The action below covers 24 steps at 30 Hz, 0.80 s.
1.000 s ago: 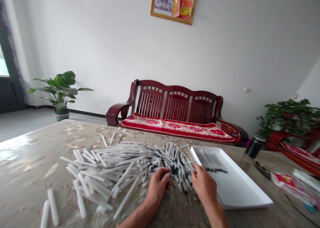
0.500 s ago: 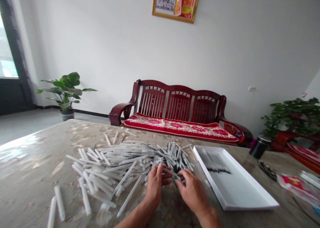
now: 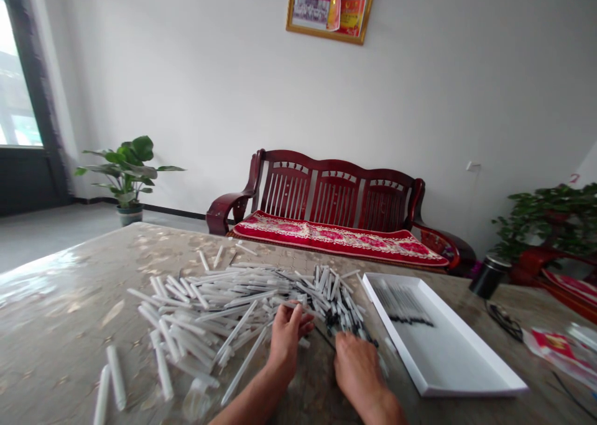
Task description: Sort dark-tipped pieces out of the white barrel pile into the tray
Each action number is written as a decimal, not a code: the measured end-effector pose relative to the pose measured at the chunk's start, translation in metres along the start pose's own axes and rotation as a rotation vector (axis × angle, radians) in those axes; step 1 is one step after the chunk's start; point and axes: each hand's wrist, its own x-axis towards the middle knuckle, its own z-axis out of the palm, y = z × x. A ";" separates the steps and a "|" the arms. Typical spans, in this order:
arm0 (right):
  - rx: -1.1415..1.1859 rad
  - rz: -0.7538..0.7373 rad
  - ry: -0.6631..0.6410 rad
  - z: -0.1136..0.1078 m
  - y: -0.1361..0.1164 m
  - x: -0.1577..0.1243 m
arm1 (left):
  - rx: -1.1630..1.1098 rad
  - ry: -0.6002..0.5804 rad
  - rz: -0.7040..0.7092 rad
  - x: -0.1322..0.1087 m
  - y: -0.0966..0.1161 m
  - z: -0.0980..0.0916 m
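A loose pile of white plastic tubes [image 3: 224, 300], many with black tips, lies on a glossy marbled table [image 3: 60, 294]. The left hand [image 3: 286, 338] sits at the pile's near edge with its fingers bunched closed; whether they pinch a tube cannot be told. The right hand [image 3: 359, 369] curls down over the black tips, its grip equally unclear. Just beside the pile, a white tray [image 3: 452, 356] holds a row of tubes [image 3: 401, 303], and a black canister [image 3: 488, 277] stands beyond it.

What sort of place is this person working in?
Probably a living room in a home, not a factory: there is a dark red wooden sofa, a potted plant by the wall, and a framed picture above.
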 end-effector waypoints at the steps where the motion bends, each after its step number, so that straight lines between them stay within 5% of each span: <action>1: 0.006 0.011 -0.006 0.000 0.001 0.000 | -0.014 0.007 -0.009 0.000 0.000 0.000; 11: 0.115 0.121 0.102 0.003 0.026 0.004 | -0.094 0.059 -0.007 0.009 0.000 -0.004; 24: 0.192 -0.043 0.216 0.016 0.022 0.006 | -0.017 0.035 0.009 0.008 0.002 -0.003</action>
